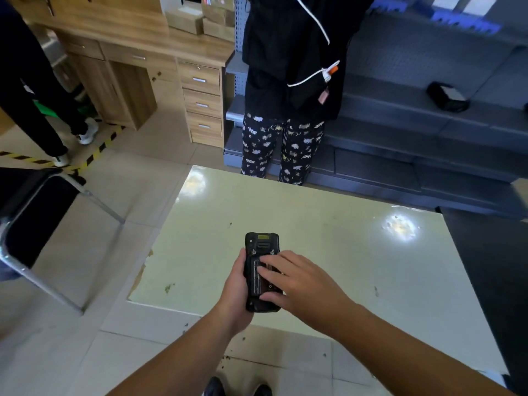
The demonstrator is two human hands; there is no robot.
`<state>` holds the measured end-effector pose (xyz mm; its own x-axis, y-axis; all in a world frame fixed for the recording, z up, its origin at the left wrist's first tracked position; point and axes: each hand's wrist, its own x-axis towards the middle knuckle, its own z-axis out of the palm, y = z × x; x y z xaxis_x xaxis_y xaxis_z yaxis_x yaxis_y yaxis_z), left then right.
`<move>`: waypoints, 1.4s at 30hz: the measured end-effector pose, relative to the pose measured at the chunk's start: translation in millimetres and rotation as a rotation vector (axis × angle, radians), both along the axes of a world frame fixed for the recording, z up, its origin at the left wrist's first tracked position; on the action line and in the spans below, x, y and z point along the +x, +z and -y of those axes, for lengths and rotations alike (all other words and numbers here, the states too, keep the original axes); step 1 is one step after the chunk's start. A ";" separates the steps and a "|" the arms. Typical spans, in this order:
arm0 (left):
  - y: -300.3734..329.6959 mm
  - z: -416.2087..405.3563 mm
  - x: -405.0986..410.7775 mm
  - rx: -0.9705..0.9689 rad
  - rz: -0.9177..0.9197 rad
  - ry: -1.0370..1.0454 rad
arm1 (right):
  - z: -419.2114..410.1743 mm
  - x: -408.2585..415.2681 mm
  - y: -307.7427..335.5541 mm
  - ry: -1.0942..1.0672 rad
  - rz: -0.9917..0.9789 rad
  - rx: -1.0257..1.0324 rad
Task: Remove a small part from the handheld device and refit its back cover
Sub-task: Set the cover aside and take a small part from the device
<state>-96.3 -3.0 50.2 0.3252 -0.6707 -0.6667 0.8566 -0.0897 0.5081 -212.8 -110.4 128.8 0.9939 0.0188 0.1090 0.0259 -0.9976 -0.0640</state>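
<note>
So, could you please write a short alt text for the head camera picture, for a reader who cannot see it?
A person's left hand holds a black handheld device back side up above a pale table, while the right hand rests its fingers on the back. Another person in patterned trousers stands beyond the table.

Pale green worktop, glossy, chipped at left edge. Black folding chair to its left. Wooden desk with drawers at back left, grey shelving back right. Bystander in patterned trousers stands beyond worktop. Hazard tape on tile floor.
</note>
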 end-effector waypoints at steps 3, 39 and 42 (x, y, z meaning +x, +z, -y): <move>1.3 0.8 -2.4 -0.007 0.000 -0.010 | 4.2 -0.4 -2.2 0.022 -0.012 -0.064; -14.6 16.9 8.3 -0.030 -0.126 0.030 | 17.0 11.1 -16.9 0.037 0.068 -0.108; -13.7 17.8 9.5 -0.030 -0.118 0.064 | -5.2 16.8 -16.2 -0.161 0.073 0.084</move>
<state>-86.8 -20.8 36.5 0.2885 -0.6713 -0.6828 0.9141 -0.0192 0.4051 -196.0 -105.2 112.6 0.9726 -0.1524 0.1758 -0.1263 -0.9804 -0.1514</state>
